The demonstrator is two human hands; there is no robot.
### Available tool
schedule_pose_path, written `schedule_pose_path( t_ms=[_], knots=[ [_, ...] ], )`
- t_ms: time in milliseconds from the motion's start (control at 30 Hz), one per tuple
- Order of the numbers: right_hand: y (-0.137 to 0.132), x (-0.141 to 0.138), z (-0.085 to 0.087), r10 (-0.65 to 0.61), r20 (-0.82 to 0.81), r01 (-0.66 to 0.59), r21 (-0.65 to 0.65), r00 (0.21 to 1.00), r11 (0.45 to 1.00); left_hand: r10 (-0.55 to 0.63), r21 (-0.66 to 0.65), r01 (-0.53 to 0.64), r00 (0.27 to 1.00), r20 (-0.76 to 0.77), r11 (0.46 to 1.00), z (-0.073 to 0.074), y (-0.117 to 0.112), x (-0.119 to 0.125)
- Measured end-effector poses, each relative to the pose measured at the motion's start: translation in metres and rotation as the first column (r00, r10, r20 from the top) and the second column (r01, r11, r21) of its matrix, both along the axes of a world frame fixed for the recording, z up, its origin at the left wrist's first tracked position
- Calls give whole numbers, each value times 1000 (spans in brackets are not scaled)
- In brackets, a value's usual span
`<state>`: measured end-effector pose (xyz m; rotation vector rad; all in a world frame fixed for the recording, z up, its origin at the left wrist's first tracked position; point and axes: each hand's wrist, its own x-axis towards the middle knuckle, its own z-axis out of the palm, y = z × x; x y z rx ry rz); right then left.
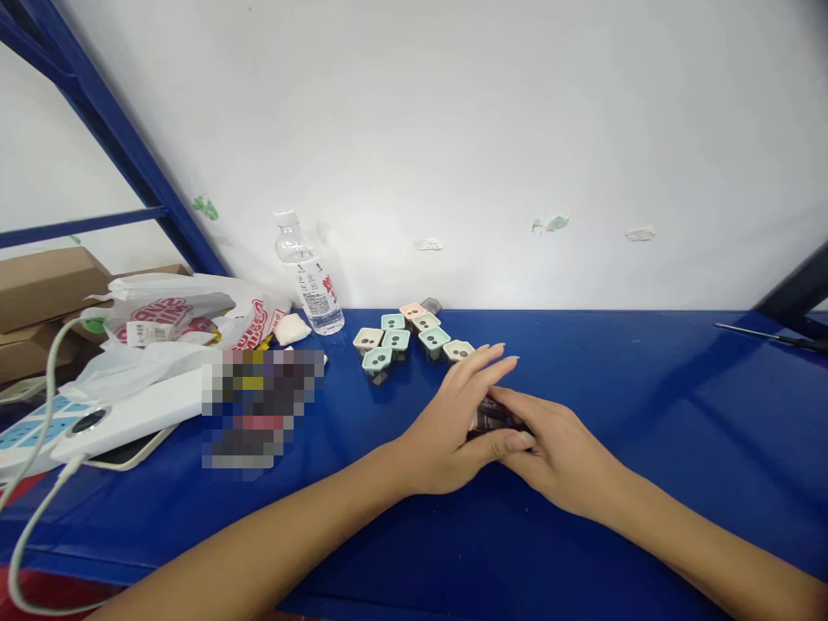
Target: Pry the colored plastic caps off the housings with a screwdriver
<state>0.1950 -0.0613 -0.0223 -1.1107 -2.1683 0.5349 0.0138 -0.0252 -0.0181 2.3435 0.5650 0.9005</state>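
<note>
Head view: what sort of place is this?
Likely a makeshift workbench on a blue metal rack against a white wall. Cues: the blue shelf surface and frame struts, a cluster of small pastel plastic parts, and a power strip beside cardboard boxes.

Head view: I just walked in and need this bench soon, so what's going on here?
A person works at the blue table with both hands. The left hand pinches a small dark object between thumb and fingers; the right hand meets it from the other side, its grip hidden. Just beyond sits a cluster of small pastel square pieces, untouched, with a water bottle and a plastic bag further left.
</note>
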Motion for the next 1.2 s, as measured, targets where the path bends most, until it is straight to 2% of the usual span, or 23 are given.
schedule_pose_path(
  t_ms=[100,233,333,433,500,600,733,800,867,933,1033,1200],
  knots=[
    [4,1,-1,12,55,-12,3,998,1000,-24,65,31,994,-111,997,3,-2,0],
    [6,0,1,-88,265,74,63,960,995,-56,68,70,980,-190,995,8,-2,-1],
    [7,2,3,-50,235,34,72,971,997,-32,60,43,983,-179,997,10,-1,-2],
    [13,11,7,-40,203,32,39,978,999,55,120,-38,988,-141,992,10,5,-5],
    [22,22,8,-145,251,144,22,957,989,135,221,-109,985,-104,969,10,12,-9],
    [42,44,5,-292,271,295,33,917,955,228,388,-187,972,-60,902,10,27,-17],
    [70,64,-6,-505,286,482,153,814,863,370,459,-310,928,-44,833,22,44,-31],
    [78,65,-9,-583,297,550,195,756,812,468,452,-395,882,-56,800,33,49,-40],
    [78,63,-10,-603,312,567,207,734,797,585,435,-483,800,-134,760,42,52,-48],
    [71,59,-10,-592,326,558,200,737,805,687,435,-552,676,-267,712,49,55,-57],
    [57,54,-8,-552,339,529,166,762,832,748,446,-600,527,-404,664,52,59,-67],
    [42,46,-5,-437,352,438,80,828,895,782,471,-632,416,-464,615,51,58,-74]
  ],
)
